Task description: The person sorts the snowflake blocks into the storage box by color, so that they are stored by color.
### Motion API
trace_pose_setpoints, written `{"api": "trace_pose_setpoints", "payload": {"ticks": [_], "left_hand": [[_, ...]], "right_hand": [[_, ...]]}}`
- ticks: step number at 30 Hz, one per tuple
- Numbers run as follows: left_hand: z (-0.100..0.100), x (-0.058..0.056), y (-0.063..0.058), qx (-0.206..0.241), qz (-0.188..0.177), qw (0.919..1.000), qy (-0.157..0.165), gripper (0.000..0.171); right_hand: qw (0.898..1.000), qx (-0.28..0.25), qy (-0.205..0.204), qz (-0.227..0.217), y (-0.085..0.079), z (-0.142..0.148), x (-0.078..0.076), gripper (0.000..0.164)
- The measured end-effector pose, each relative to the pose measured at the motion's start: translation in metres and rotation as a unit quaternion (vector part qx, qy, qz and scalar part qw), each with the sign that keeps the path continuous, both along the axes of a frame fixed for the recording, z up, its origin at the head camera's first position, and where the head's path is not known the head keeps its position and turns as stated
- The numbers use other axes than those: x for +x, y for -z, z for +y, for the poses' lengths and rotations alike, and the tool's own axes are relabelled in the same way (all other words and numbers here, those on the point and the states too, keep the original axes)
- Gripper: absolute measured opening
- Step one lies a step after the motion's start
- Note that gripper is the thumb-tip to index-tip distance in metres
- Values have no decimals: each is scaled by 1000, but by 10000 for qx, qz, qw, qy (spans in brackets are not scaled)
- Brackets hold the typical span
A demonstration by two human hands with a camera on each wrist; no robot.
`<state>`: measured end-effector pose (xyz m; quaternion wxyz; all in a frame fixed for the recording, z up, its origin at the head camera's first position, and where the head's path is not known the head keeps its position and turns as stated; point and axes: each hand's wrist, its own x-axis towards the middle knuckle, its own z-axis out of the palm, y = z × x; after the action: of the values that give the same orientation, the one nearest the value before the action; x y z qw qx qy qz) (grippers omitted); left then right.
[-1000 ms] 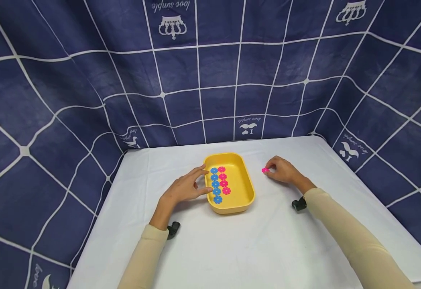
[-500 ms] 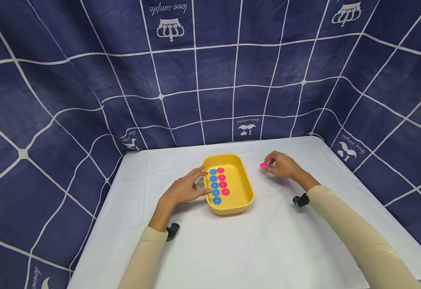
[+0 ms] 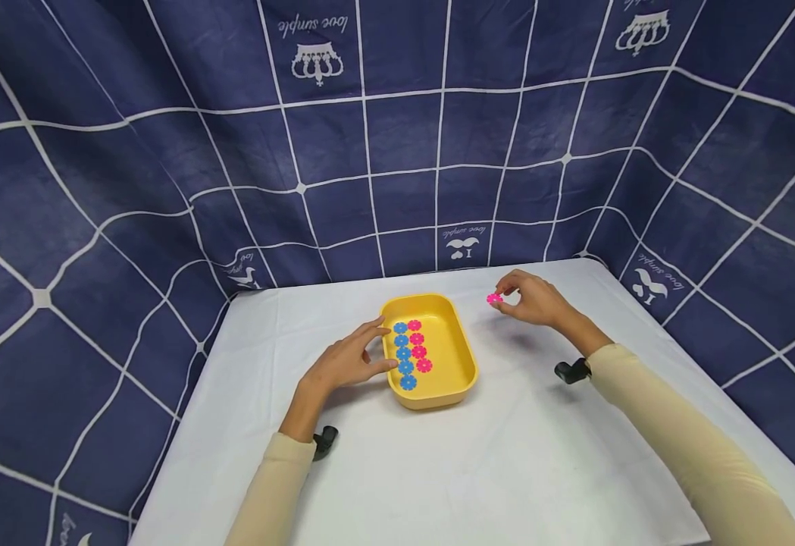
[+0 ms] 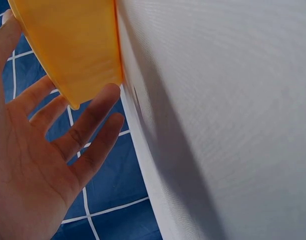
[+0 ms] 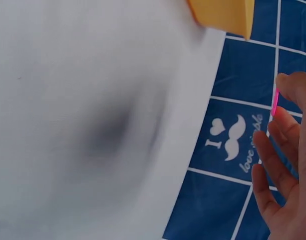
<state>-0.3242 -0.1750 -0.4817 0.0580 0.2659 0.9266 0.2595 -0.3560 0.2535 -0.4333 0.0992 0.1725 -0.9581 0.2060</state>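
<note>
A yellow tray [image 3: 465,341] stands on the white table. Inside it, a column of several blue flower-shaped discs [image 3: 404,353] runs along the left side, beside a column of several pink flower-shaped discs [image 3: 418,352]. My left hand [image 3: 349,358] rests at the tray's left rim, its fingers spread and thumb tip over the edge; in the left wrist view the hand [image 4: 48,145] has two fingers below the tray's outer wall [image 4: 78,50]. To the tray's right, my right hand [image 3: 535,299] pinches another pink flower-shaped disc [image 3: 494,299] between thumb and fingertip, raised above the table.
The table's white cloth [image 3: 397,478] reaches back to a dark blue curtain [image 3: 404,197] with white grid lines, which also hangs on both sides. Dark wrist-worn cameras show at the left wrist [image 3: 325,440] and right wrist [image 3: 571,371].
My right hand has lifted and moved slightly away from me with the pink disc in its pinch. The left hand stays at the tray rim; the head view has shifted slightly.
</note>
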Motion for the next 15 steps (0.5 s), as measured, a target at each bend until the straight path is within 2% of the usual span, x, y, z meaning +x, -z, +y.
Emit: {"api": "trace_pose_setpoints", "payload": {"ticks": [4, 9, 15], "left_hand": [[-3, -3, -3, 13, 37, 10000, -67, 79], [-1, -1, 0, 0, 67, 10000, -65, 77], [1, 5, 5, 29, 49, 10000, -47, 79]], "right_hand": [[9999, -57, -34, 128, -10, -6, -2, 32], [9997, -180, 15, 145, -18, -11, 11, 39], [9997, -181, 42, 187, -9, -7, 23, 39]]}}
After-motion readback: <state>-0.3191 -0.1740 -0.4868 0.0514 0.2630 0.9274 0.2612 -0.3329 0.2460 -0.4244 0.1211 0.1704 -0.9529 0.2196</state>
